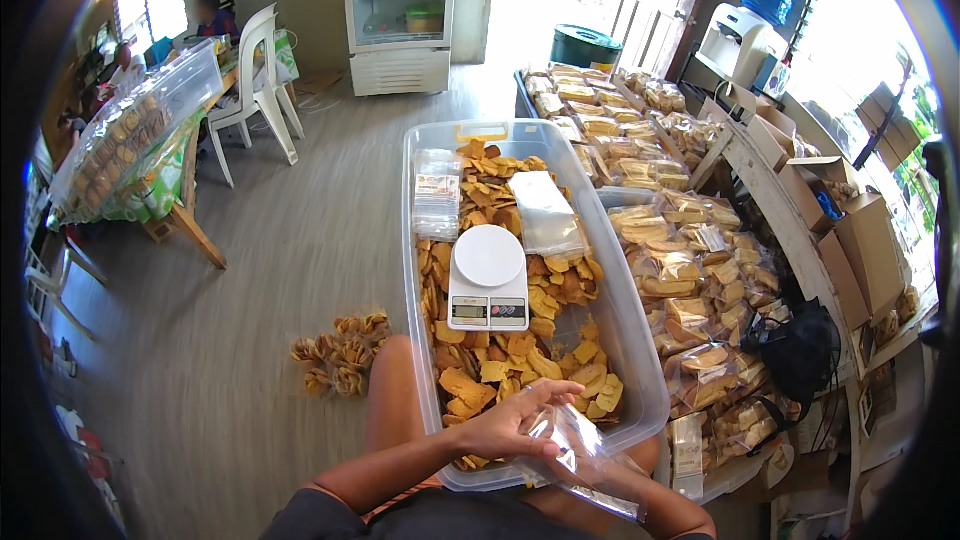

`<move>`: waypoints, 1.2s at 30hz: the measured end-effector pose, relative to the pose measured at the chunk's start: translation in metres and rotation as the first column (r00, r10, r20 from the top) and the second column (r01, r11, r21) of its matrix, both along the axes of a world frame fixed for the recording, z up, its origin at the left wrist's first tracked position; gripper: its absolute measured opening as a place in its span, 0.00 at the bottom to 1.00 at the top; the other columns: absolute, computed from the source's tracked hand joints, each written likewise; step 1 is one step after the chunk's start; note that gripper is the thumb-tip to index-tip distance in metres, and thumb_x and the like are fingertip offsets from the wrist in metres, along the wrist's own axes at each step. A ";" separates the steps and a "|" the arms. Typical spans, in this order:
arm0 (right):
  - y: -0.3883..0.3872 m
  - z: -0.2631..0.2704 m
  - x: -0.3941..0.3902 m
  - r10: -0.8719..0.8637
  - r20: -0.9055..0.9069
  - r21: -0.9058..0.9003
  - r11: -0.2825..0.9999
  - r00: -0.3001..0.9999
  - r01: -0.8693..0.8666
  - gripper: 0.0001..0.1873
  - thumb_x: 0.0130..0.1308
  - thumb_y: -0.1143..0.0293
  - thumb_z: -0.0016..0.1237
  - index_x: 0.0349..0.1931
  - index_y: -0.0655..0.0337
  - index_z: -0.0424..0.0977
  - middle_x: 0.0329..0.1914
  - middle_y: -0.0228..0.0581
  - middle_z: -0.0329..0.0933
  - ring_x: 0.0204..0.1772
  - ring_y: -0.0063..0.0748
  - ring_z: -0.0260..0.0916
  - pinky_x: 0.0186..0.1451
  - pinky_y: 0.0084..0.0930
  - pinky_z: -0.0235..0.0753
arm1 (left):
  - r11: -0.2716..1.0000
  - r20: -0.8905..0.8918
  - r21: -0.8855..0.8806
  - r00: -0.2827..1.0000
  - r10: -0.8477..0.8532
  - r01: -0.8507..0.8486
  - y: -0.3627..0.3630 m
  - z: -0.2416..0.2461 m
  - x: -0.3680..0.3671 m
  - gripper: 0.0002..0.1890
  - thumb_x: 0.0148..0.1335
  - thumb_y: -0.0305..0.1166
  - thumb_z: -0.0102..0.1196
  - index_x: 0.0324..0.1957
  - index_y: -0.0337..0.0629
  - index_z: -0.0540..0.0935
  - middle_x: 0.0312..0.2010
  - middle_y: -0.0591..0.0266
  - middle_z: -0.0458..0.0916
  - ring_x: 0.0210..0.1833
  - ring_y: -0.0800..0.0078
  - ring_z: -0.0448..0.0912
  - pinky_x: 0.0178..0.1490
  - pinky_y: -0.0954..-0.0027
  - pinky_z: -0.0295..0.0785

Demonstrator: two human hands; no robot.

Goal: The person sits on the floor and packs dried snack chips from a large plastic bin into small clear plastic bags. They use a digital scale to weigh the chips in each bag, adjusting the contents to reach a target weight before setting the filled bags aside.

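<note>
A clear plastic bag point(600, 476) lies across both my hands at the near end of a clear plastic bin point(651, 397). My left hand point(517, 418) holds the bag between thumb and fingers, and wears a ring. Seen through the glossy film, my right hand point(581, 457) is inside or behind the bag; its grip is unclear. Broken toasted bread or biscuit pieces point(465, 390) fill much of the bin. On them rests a white digital kitchen scale point(489, 277) with a bare round platform. Beyond it are a stack of labelled bags point(436, 195) and a stack of clear bags point(547, 211).
Packed bags of bread slices point(682, 262) crowd bins on the right, beside a black bag point(802, 349) and cardboard boxes point(862, 255). Filled bags point(345, 356) lie on the floor at left. Farther off are a white chair point(259, 82), a person point(217, 19) and a display fridge point(401, 15).
</note>
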State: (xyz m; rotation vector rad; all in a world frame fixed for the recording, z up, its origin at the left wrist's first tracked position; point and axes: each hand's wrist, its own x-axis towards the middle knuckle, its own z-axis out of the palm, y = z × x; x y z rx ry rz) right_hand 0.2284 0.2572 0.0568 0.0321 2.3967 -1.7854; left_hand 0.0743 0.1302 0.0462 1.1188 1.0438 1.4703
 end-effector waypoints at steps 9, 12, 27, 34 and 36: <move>-0.010 0.038 -0.019 -0.097 0.030 0.024 0.995 0.995 0.096 0.18 0.69 0.61 0.46 0.53 0.62 0.66 0.45 0.41 0.70 0.47 0.34 0.69 0.48 0.30 0.71 | 0.993 -0.030 0.090 0.996 0.080 -0.077 -0.009 0.007 0.004 0.45 0.49 0.37 0.73 0.66 0.43 0.61 0.59 0.59 0.57 0.68 0.68 0.56 0.69 0.67 0.53; -0.003 0.002 -0.024 -0.016 0.054 -0.113 0.993 0.998 0.022 0.21 0.72 0.60 0.42 0.59 0.61 0.63 0.52 0.41 0.67 0.53 0.30 0.68 0.53 0.26 0.69 | 0.998 0.113 0.010 0.992 0.063 -0.064 -0.008 -0.003 0.005 0.42 0.51 0.37 0.71 0.65 0.42 0.61 0.56 0.58 0.60 0.63 0.70 0.61 0.67 0.70 0.57; 0.012 0.033 0.003 0.085 0.026 -0.409 0.910 0.996 -0.067 0.24 0.74 0.62 0.38 0.65 0.67 0.61 0.64 0.48 0.65 0.69 0.39 0.60 0.70 0.35 0.59 | 0.949 0.203 0.132 0.945 0.258 -0.288 -0.036 -0.042 -0.041 0.43 0.50 0.50 0.69 0.63 0.41 0.65 0.55 0.61 0.68 0.62 0.68 0.66 0.66 0.63 0.59; 0.116 -0.021 -0.025 -0.579 -0.109 0.085 0.804 0.808 0.588 0.12 0.67 0.72 0.48 0.46 0.70 0.76 0.41 0.39 0.81 0.46 0.29 0.78 0.48 0.25 0.75 | 0.775 0.503 0.238 0.757 0.417 -0.585 -0.011 -0.062 -0.140 0.40 0.57 0.58 0.58 0.63 0.42 0.66 0.52 0.59 0.77 0.57 0.65 0.75 0.65 0.58 0.67; 0.130 -0.061 -0.050 -0.422 -0.007 0.402 0.829 0.907 0.389 0.13 0.65 0.68 0.51 0.47 0.64 0.76 0.40 0.41 0.81 0.44 0.33 0.78 0.47 0.27 0.75 | 0.763 0.637 0.276 0.706 0.311 -0.585 0.016 -0.053 -0.144 0.38 0.60 0.59 0.53 0.63 0.41 0.67 0.54 0.60 0.77 0.57 0.65 0.75 0.66 0.55 0.66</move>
